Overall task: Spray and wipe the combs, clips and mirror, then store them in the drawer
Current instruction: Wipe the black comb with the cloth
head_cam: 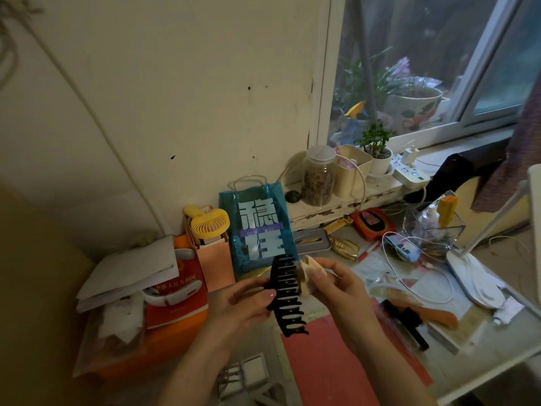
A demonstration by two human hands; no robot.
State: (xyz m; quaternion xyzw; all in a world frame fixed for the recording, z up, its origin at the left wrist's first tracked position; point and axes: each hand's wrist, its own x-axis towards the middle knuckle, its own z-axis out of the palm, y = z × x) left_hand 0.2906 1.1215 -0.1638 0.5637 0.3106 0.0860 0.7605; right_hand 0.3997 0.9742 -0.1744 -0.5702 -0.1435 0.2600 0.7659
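Note:
My left hand (244,300) grips a long black claw clip (285,294) by its back edge and holds it upright above the desk. Its teeth point right. My right hand (336,284) pinches a crumpled beige cloth (310,275) and presses it against the clip's upper teeth. On the desk to the right lie an orange comb (424,313) and a black comb (408,325). A small white spray bottle (429,215) stands in a clear glass container (436,230) at the back right. No mirror or drawer is visible.
A pink sheet (336,361) covers the desk below my hands. A blue bag (257,230), a yellow fan (209,219) and a stack of books and papers (140,288) crowd the left. White cables (415,276) and a white lamp base (474,276) lie on the right.

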